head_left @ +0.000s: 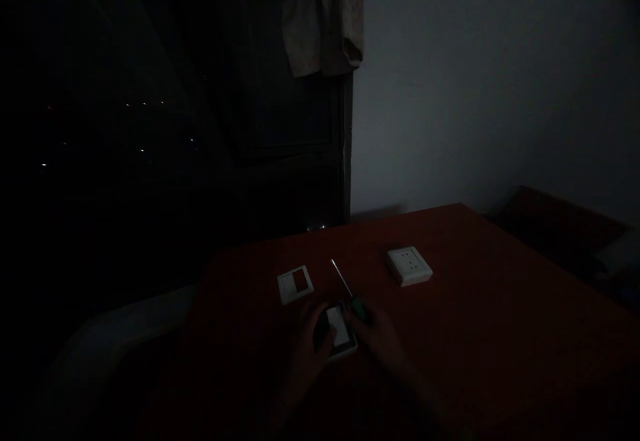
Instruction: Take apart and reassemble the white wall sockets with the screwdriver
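In the dim light my left hand (309, 342) is closed round the left side of a wall switch (339, 326) with a pale centre and dark surround. Its thumb lies over the pale part. My right hand (381, 337) is wrapped on a screwdriver (358, 307) by its green handle, the metal shaft pointing up and left, away from me. The right fingers are also at the right edge of the switch. A white cover frame (287, 289) with a rectangular opening lies beyond my left hand. Finger details are lost in shadow.
A white wall socket (413, 264) sits on the reddish table (480, 314), right of the screwdriver. The table's far edge is near a pale wall (480, 94). A dark window with small lights is at left, with cloth (323, 21) hanging above.
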Action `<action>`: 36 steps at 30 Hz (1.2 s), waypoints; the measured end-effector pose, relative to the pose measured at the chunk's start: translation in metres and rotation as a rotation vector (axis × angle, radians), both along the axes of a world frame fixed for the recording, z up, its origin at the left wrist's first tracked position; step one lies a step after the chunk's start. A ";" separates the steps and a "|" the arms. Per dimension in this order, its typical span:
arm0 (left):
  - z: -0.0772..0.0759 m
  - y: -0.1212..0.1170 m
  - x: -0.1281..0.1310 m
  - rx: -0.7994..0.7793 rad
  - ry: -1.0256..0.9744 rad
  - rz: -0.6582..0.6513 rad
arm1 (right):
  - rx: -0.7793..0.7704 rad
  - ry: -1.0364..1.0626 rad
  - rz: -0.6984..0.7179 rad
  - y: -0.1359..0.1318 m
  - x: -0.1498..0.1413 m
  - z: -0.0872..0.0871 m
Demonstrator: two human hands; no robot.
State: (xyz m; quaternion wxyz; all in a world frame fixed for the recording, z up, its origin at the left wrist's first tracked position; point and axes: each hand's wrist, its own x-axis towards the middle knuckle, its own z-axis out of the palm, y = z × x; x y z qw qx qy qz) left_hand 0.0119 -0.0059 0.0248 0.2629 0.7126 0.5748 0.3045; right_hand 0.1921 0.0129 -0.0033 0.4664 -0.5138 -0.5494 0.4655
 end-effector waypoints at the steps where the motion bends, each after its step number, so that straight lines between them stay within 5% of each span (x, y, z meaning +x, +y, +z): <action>1: -0.001 -0.001 0.001 -0.004 -0.022 0.005 | 0.010 -0.029 -0.003 0.000 -0.001 0.000; 36: -0.008 -0.003 0.007 -0.045 -0.138 0.071 | 0.081 -0.104 0.075 -0.002 -0.004 0.003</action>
